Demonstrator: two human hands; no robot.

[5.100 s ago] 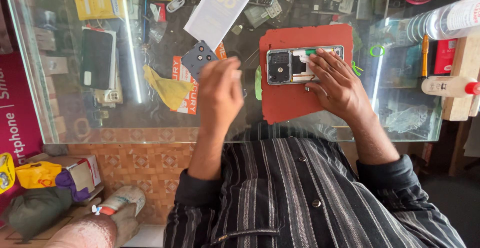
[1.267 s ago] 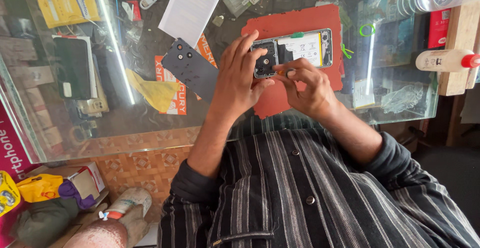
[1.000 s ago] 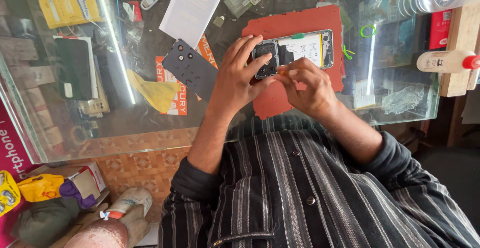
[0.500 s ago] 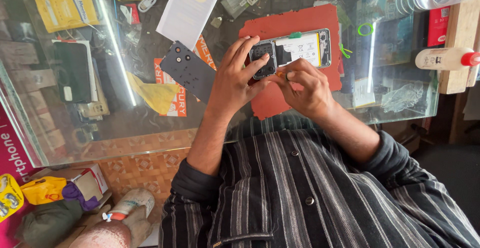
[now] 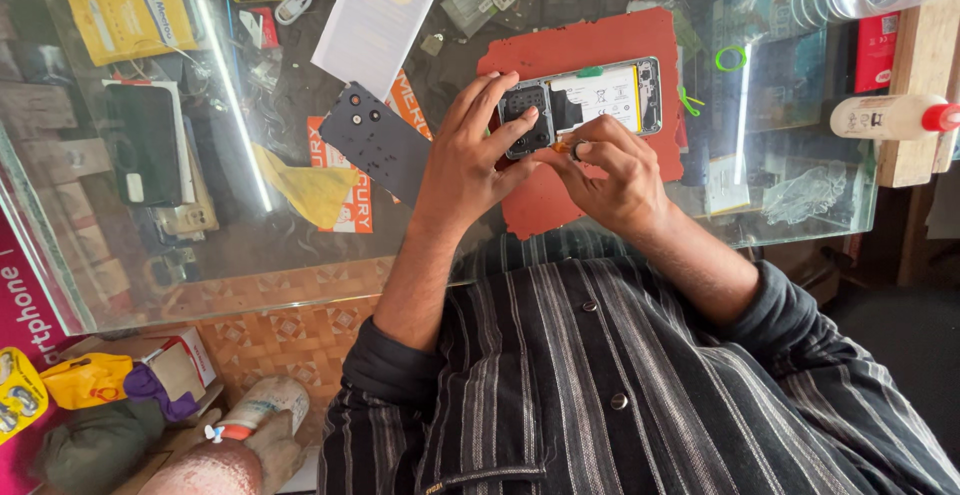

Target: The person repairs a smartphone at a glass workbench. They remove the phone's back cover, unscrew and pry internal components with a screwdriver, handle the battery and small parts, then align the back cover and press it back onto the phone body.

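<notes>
Since five seconds ago both of my hands have come together over the opened phone (image 5: 585,105); back then my left hand hung in the air away from it and my right lay flat on it alone. Over the last half second almost nothing has shifted.

Biggest under me is the glass counter (image 5: 300,245), with stock showing through it. On the glass lies the red mat (image 5: 600,40), and the opened phone rests on that mat with its back off and its insides showing, the camera end toward my left hand. Just left of the mat lies the dark back cover (image 5: 375,140), flat on the glass and apart from the phone. A white card (image 5: 380,15) lies beyond the cover, its near corner just at the cover's far end.

My left hand (image 5: 470,160) reaches in from the near side, forearm angled up to the mat, fingers spread and curled over the camera end of the phone, steadying it by its edges and pressing down on top. My right hand (image 5: 615,170) comes in from the right with the wrist bent, thumb and forefinger pinched shut on a small tool with an orange bit (image 5: 562,145), whose tip sits at the phone's near edge beside the camera block. What kind of tool it is I cannot tell.
</notes>
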